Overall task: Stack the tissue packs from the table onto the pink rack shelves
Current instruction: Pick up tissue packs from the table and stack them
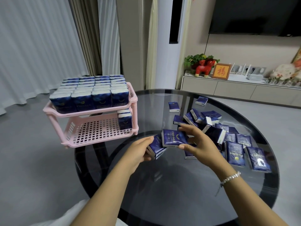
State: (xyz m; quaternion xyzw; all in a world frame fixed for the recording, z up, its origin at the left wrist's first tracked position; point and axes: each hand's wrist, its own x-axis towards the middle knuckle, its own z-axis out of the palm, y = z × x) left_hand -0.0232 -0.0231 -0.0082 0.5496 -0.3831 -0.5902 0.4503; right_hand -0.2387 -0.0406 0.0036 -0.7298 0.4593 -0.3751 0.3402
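A pink two-shelf rack [53, 110] stands at the left edge of the round dark glass table [171, 185]. Its top shelf is packed with upright dark blue tissue packs [91, 93]. A short row of packs [125, 120] stands at the right end of the lower shelf. My left hand [138, 152] grips a small stack of packs [156, 148] above the table. My right hand [197, 142] holds one blue pack [174, 138] against that stack. Several loose packs [234, 144] lie scattered on the table to the right.
The lower shelf's grid floor [96, 129] is bare left of the packs. Behind the table a low cabinet [228, 88] carries a red figurine, a plant and a framed picture. A dark TV hangs above it. Curtains hang at the left.
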